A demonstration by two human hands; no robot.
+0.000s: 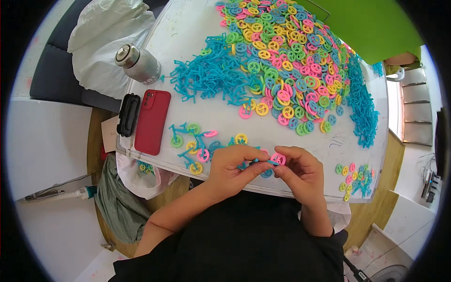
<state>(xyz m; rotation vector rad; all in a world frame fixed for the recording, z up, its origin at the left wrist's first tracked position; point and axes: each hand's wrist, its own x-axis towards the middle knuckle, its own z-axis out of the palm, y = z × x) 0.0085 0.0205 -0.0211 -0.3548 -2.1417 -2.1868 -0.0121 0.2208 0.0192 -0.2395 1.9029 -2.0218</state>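
With left hand (232,171), gripping a small blue part (272,163); with right hand (303,176), pinching a pink wheel (278,159) against it, over the near edge of the bench (202,113).
Probably fitting wheel to part, so seemingly calling for steady lining-up and a firm push. Below bench at left, spotting a white bag (129,181), apparently holding coloured wheels (146,167); on top, seeing a lidded metal bottle (143,68), not showing its contents.

A dark padded seat (52,66) stands left of the white table (183,26), with wood-toned flooring (390,176) to the right.
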